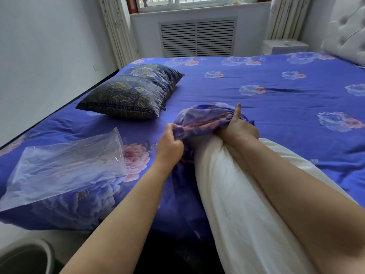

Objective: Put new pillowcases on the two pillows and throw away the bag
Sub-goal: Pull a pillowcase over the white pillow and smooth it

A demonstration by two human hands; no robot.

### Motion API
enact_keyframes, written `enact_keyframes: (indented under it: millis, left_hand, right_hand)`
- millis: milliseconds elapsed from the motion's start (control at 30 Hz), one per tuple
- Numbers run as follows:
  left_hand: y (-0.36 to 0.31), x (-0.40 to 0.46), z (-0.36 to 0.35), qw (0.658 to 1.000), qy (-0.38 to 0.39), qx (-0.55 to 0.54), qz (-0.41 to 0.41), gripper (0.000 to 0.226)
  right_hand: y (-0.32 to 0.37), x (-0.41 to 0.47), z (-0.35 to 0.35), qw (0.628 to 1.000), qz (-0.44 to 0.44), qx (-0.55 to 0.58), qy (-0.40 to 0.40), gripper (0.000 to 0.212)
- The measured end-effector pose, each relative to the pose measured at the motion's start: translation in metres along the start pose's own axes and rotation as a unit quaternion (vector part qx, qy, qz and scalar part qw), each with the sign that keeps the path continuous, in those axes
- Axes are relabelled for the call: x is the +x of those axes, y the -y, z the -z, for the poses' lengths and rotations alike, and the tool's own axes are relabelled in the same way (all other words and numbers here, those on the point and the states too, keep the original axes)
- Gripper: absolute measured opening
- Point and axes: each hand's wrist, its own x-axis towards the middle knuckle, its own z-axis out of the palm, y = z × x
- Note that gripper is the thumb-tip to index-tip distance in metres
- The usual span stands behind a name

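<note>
You are bunching the blue floral pillowcase [205,119] over the far end of the white pillow [237,194], which is lying on the bed [276,91] in front of you. Your left hand [169,143] is pinching its edge with curled fingers; your right hand [240,128] is gripping case and pillow, thumb raised. Left of the white pillow, the clear bag [65,167] is lying nearby and the patterned pillow [130,91] farther off.

A window [195,1] above a slatted radiator cover [197,37], curtains [116,36] flanking, white nightstand [284,47] beside the tufted headboard [347,34].
</note>
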Motion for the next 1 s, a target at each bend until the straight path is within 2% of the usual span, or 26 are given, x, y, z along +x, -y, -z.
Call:
enact_keyframes:
  millis: [67, 100, 167, 200, 233, 267, 333, 367, 433, 500, 567, 633, 667, 733, 767, 800, 900, 967, 1000]
  left_hand:
    - [-0.021, 0.001, -0.001, 0.979, 0.032, -0.183, 0.089, 0.013]
    - [-0.034, -0.004, -0.002, 0.973, 0.072, -0.191, 0.108, 0.014]
    - [-0.042, -0.02, -0.007, 0.98, 0.164, -0.086, 0.074, 0.012]
    - [-0.04, -0.027, -0.008, 0.982, 0.185, -0.011, 0.042, 0.013]
    - [-0.029, -0.028, -0.01, 0.981, 0.174, 0.081, 0.009, 0.019]
    - [-0.02, -0.027, -0.008, 0.978, 0.132, 0.162, -0.03, 0.019]
    - [-0.006, -0.017, -0.004, 0.972, 0.03, 0.22, -0.077, 0.013]
    - [-0.003, -0.01, -0.001, 0.975, 0.0, 0.202, -0.09, 0.016]
    - [-0.01, -0.002, 0.001, 0.997, -0.012, 0.06, -0.044, 0.014]
    - [-0.026, 0.002, -0.002, 0.992, 0.016, -0.111, 0.05, 0.016]
    - [-0.038, -0.002, -0.008, 0.978, 0.1, -0.154, 0.102, 0.025]
    - [-0.047, -0.019, -0.012, 0.972, 0.179, -0.115, 0.1, 0.025]
    - [-0.045, -0.025, -0.013, 0.978, 0.188, -0.059, 0.07, 0.031]
    - [-0.03, -0.029, -0.014, 0.974, 0.155, 0.163, -0.009, 0.038]
    - [-0.021, -0.026, -0.012, 0.961, 0.112, 0.249, -0.034, 0.035]
    - [-0.016, -0.022, -0.009, 0.953, 0.08, 0.29, -0.041, 0.031]
    - [-0.013, -0.01, 0.0, 0.952, 0.002, 0.303, -0.051, 0.024]
    - [-0.019, -0.006, 0.0, 0.952, -0.016, 0.298, -0.073, 0.028]
    - [-0.023, -0.003, -0.001, 0.962, -0.018, 0.26, -0.08, 0.028]
  right_hand:
    - [-0.002, 0.0, -0.002, 1.0, -0.001, 0.012, 0.0, 0.104]
    - [-0.004, 0.001, -0.001, 1.0, -0.007, 0.015, 0.002, 0.102]
    - [-0.01, 0.003, 0.003, 0.999, -0.029, 0.016, 0.006, 0.1]
    - [-0.011, 0.003, 0.004, 0.999, -0.04, 0.013, 0.007, 0.1]
    - [-0.012, 0.002, 0.005, 0.999, -0.047, 0.01, 0.006, 0.099]
    - [-0.011, 0.001, 0.004, 0.999, -0.05, 0.01, 0.006, 0.1]
    - [-0.005, -0.004, -0.001, 0.999, -0.041, 0.017, 0.002, 0.106]
    - [-0.003, -0.005, -0.005, 0.999, -0.033, 0.022, -0.004, 0.109]
    - [-0.001, -0.008, -0.01, 0.999, -0.019, 0.031, -0.014, 0.111]
    - [-0.001, -0.01, -0.01, 0.999, -0.005, 0.032, -0.008, 0.106]
    - [-0.004, -0.009, -0.007, 0.999, 0.0, 0.038, -0.001, 0.105]
    - [-0.009, -0.007, -0.002, 0.999, -0.012, 0.042, 0.002, 0.104]
    - [-0.01, -0.007, -0.001, 0.999, -0.018, 0.038, 0.002, 0.103]
    - [-0.01, -0.01, -0.001, 1.0, -0.019, 0.019, 0.001, 0.096]
    - [-0.007, -0.013, -0.002, 1.0, -0.013, 0.008, 0.003, 0.094]
    - [-0.003, -0.015, -0.003, 1.0, -0.005, -0.001, 0.003, 0.095]
    - [0.004, -0.021, -0.006, 1.0, 0.014, -0.005, -0.004, 0.102]
    - [0.004, -0.021, -0.008, 1.0, 0.018, 0.009, -0.007, 0.105]
    - [0.004, -0.021, -0.01, 1.0, 0.022, 0.018, -0.012, 0.107]
